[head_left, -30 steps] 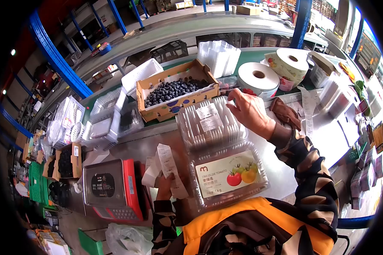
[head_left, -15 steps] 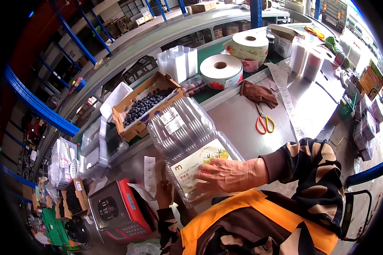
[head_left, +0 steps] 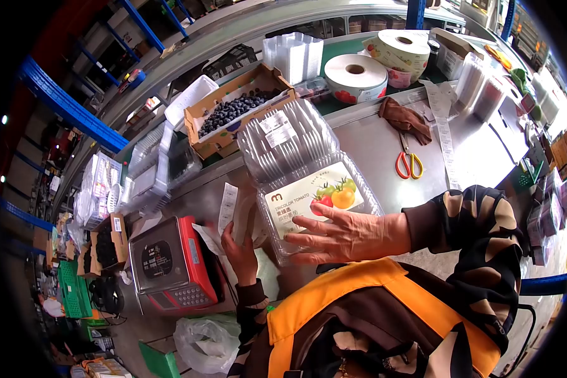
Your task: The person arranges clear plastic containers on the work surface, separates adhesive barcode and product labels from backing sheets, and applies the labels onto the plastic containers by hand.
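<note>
My right hand [head_left: 353, 236] lies flat with spread fingers on a "Tricolor Tomato" label [head_left: 290, 205], which shows pictured tomatoes. That label is on the base of an opened clear plastic clamshell box [head_left: 368, 198]. The ribbed lid side [head_left: 286, 135] of the clamshell stack leans away from me and carries a small white sticker [head_left: 278, 128]. Beside the box's left edge, my left hand [head_left: 239, 255] is raised with thumb and fingers apart. Its fingertips are at the lower end of a printed label strip [head_left: 229, 205]; I cannot tell whether they touch it.
A red weighing scale [head_left: 192, 277] stands on the left. Behind the boxes is a carton of blueberries [head_left: 233, 116]. Label rolls [head_left: 356, 79], scissors [head_left: 409, 165] and a brown glove [head_left: 404, 121] lie to the right. A plastic bag [head_left: 208, 340] hangs below.
The view has shifted, so the bench appears higher. My left hand has moved up to the label strip. My right hand's fingers have spread flatter over the tomato label.
</note>
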Demonstrator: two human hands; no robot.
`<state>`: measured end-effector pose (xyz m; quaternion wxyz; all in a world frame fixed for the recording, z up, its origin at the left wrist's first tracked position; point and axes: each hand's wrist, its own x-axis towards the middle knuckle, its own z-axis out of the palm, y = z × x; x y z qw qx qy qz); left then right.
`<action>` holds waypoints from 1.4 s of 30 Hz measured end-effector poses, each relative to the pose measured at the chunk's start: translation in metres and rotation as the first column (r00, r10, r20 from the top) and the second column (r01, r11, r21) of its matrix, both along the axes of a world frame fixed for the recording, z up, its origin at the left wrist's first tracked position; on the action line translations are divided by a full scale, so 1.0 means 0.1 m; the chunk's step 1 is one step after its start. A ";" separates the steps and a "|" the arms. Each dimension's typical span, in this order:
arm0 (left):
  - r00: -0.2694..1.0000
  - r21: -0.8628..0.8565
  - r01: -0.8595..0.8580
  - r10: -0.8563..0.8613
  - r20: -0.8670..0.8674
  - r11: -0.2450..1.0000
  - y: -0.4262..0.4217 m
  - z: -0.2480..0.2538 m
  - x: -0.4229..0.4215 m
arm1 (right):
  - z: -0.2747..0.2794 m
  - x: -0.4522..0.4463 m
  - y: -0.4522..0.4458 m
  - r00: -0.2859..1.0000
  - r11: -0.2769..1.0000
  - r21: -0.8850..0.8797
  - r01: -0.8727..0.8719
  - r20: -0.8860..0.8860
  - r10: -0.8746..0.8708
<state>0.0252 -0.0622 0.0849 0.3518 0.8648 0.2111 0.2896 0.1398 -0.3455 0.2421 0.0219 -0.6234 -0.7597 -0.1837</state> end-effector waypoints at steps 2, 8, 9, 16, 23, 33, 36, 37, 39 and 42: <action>0.992 0.013 -0.013 0.011 0.123 1.000 -0.09 0.12 -0.01 | -0.06 -0.02 0.01 1.000 1.000 0.009 -0.024 0.007 0.024; 0.805 0.182 0.292 -0.344 0.484 0.939 -0.44 0.56 -0.02 | 0.47 0.36 0.28 0.940 0.951 0.121 0.285 -0.231 -0.252; 0.729 0.231 0.450 -0.505 0.462 0.862 -0.56 0.75 -0.01 | 0.53 0.40 0.37 0.919 0.936 0.109 0.335 -0.256 -0.299; 0.787 0.488 0.604 -0.569 -0.238 0.630 -1.08 1.11 0.27 | 1.08 1.17 -0.02 0.778 0.630 0.476 0.614 -0.502 -0.378; 0.802 0.513 0.568 -0.573 -0.168 0.644 -1.11 1.07 0.30 | -0.64 0.96 -1.83 -0.020 0.019 -0.015 1.000 -0.953 0.301; 0.719 0.429 0.690 -0.617 -0.319 0.583 -1.10 1.34 0.30 | -1.84 0.06 -2.19 -0.878 0.415 -0.784 0.462 -0.472 0.085; 0.657 0.195 0.749 -0.674 -0.338 0.633 -1.05 1.72 0.46 | -1.67 0.45 -2.94 -0.820 0.231 -0.834 0.502 -0.543 -0.179; 0.672 0.084 0.711 -0.639 -0.375 0.698 -1.06 1.85 0.54 | -1.67 0.71 -3.19 -0.756 0.195 -0.783 0.591 -0.622 -0.206; 0.709 0.000 0.643 -0.596 -0.378 0.766 -1.40 2.20 0.86 | -1.46 1.27 -3.47 -0.589 0.172 -0.629 0.758 -0.774 -0.233; 0.655 0.236 0.743 -0.609 -0.447 0.626 -2.00 2.42 1.53 | -1.50 2.31 -3.81 -0.191 0.189 -0.294 0.937 -0.884 -0.427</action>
